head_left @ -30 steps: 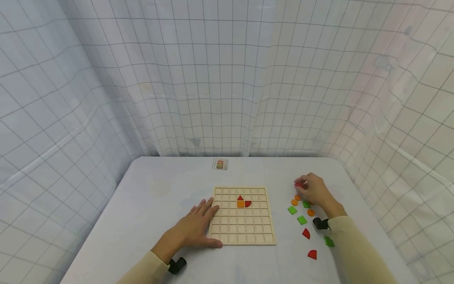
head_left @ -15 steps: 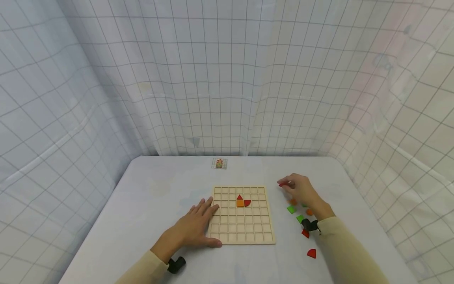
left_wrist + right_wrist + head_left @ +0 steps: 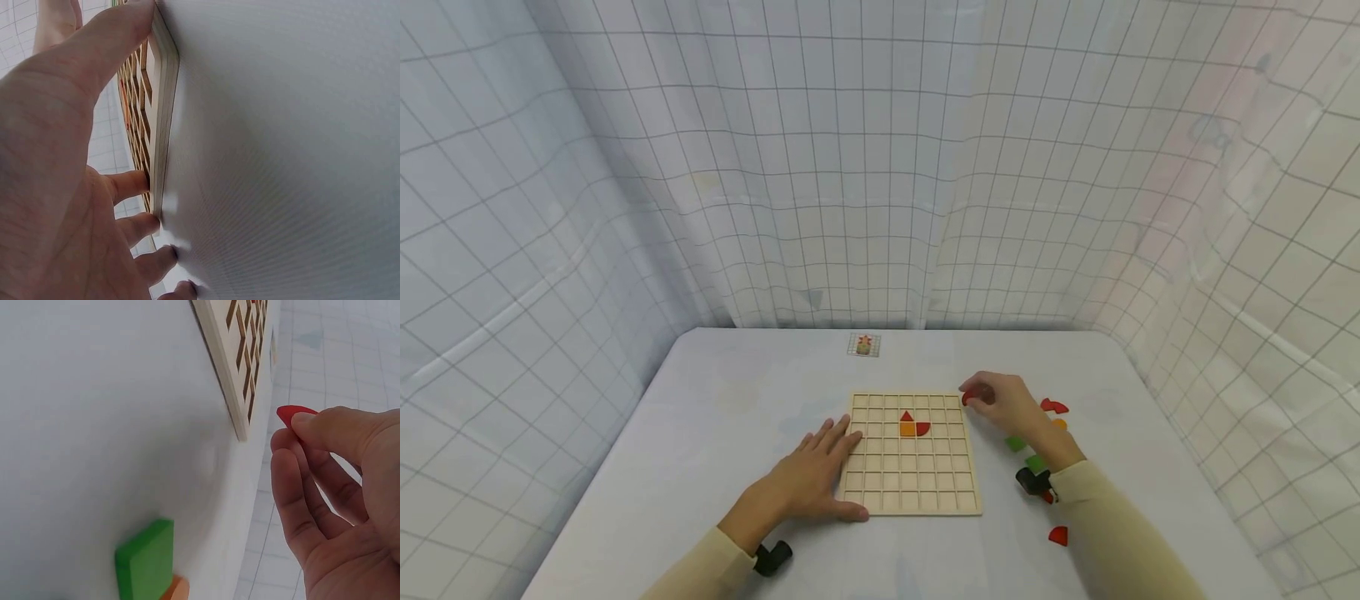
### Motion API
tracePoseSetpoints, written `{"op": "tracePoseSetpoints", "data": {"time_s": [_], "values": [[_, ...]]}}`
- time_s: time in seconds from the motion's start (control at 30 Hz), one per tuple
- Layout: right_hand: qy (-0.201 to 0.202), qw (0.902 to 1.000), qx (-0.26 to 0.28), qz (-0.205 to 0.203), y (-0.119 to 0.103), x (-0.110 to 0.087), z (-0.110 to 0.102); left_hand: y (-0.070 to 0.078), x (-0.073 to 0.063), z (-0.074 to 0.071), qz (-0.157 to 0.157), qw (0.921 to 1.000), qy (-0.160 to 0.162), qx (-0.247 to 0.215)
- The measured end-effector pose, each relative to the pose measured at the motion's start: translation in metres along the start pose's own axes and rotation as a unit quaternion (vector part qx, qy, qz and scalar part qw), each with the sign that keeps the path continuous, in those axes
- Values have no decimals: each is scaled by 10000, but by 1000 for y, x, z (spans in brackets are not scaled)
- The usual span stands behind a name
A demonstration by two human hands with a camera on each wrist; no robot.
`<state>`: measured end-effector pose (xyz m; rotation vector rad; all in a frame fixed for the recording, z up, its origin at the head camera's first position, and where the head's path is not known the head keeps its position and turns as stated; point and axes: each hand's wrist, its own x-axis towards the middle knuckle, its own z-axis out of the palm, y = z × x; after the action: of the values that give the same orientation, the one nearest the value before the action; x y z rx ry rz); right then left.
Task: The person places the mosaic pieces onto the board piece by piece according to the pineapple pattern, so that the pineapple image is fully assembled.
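Observation:
A wooden grid board (image 3: 917, 487) lies flat on the table, holding a red triangle (image 3: 907, 416), an orange square (image 3: 907, 429) and a red quarter-circle (image 3: 923, 428) in its cells. My left hand (image 3: 808, 479) rests along the board's left edge, fingers spread and thumb at the near corner. Between thumb and fingertips my right hand (image 3: 1007, 408) pinches a red piece with a curved edge (image 3: 289, 414), just off the board's far right corner. In the right wrist view the piece is raised above the tabletop; its full outline is hidden by the thumb.
Right of the board lie green squares (image 3: 1036, 463), an orange round piece (image 3: 1059, 424) and red pieces (image 3: 1058, 536), some partly under the right forearm. A small picture card (image 3: 864, 344) lies behind the board. White grid-patterned curtains (image 3: 880, 167) surround the table.
The right hand has carried the red piece leftward from the loose pieces to the board's far right corner. The left hand stays at the board's edge.

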<state>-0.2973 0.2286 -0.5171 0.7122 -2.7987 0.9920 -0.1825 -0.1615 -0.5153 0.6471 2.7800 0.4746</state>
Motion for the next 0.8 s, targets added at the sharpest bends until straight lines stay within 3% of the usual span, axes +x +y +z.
{"op": "tracePoseSetpoints", "data": {"time_s": [0.8], "values": [[-514, 9965, 483, -446, -40, 15, 27, 2, 1, -2, 67, 10000, 52, 51]]}}
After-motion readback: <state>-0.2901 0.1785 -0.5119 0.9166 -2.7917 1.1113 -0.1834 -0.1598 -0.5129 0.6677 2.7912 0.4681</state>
